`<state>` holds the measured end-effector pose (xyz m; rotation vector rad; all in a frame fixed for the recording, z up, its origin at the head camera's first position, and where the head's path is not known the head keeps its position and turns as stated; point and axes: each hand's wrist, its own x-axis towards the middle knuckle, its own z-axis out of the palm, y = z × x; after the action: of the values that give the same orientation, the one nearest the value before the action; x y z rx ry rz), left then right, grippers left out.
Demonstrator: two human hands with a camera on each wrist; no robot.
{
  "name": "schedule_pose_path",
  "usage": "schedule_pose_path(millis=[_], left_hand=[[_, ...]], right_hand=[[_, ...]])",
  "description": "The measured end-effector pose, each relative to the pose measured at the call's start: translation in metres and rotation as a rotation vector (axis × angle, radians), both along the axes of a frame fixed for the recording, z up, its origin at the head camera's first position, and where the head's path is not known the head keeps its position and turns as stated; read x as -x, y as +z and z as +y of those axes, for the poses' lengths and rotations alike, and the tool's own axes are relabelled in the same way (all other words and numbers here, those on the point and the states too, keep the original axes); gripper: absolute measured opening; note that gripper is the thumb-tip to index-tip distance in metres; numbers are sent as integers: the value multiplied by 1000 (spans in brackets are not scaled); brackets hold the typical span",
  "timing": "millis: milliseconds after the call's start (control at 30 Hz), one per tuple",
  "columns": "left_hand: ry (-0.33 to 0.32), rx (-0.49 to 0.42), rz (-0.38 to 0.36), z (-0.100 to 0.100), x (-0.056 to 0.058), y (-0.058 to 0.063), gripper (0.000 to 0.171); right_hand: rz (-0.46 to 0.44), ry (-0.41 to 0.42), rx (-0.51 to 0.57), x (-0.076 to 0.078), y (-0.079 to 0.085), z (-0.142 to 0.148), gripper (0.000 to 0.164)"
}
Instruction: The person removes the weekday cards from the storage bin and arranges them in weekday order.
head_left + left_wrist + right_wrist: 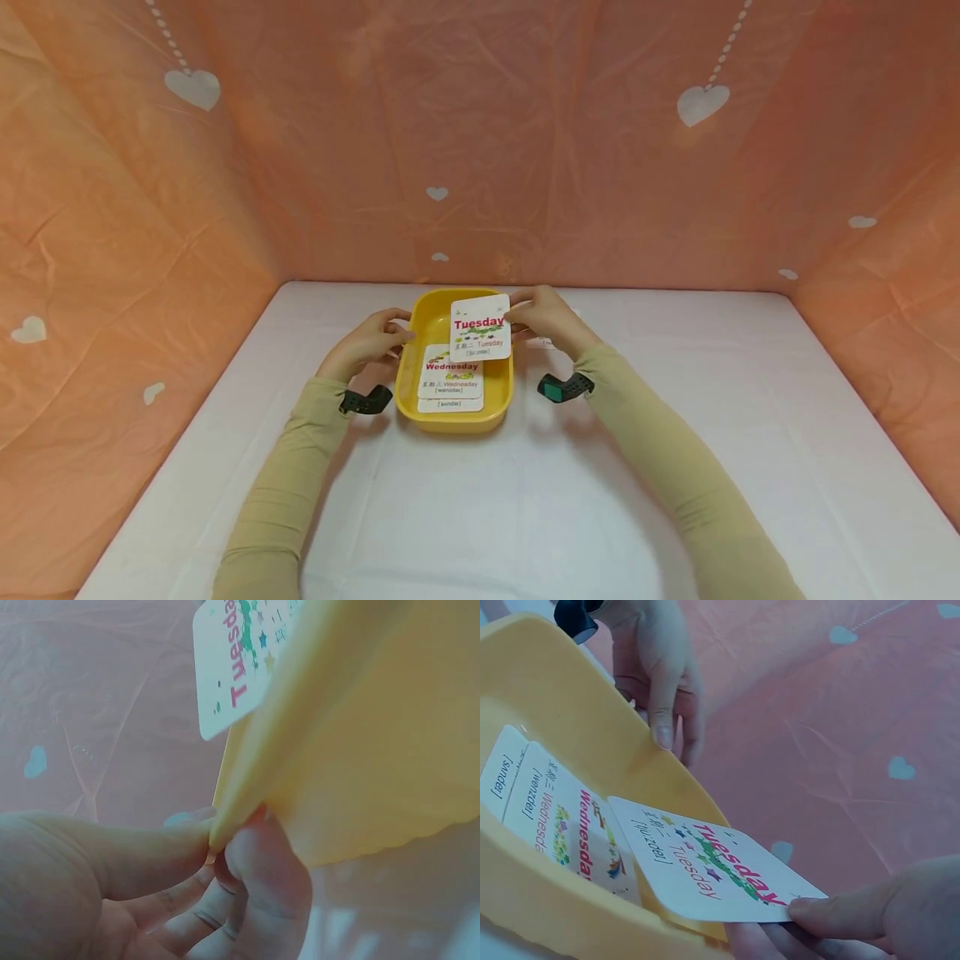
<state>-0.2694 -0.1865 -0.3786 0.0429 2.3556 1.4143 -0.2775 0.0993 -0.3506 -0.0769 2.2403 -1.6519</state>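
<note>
A yellow plastic tray (pixel 498 415) with raised walls sits on the table. My left hand (pixel 370 340) pinches its left rim between thumb and fingers, as the left wrist view shows up close. Between thumb and fingers of my right hand (pixel 551 317) is a white card printed "Tuesday" (pixel 697 862), held by its edge over the tray's right side. Inside the tray lies a "Wednesday" card (pixel 451 375), overlapping another card (pixel 450 406) whose lower strip alone shows.
Part of a white card or paper (pixel 546 343) with small print shows behind my right hand. White cloth (pixel 465 517) covers the table. Orange fabric walls (pixel 510 150) with white hearts enclose the back and sides.
</note>
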Motion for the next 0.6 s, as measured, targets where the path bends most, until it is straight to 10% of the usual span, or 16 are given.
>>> schedule_pose_path(millis=[600], left_hand=[[-33,-19,17,-3,0,-1,45]], right_hand=[[39,-12,2,1,2,37,41]])
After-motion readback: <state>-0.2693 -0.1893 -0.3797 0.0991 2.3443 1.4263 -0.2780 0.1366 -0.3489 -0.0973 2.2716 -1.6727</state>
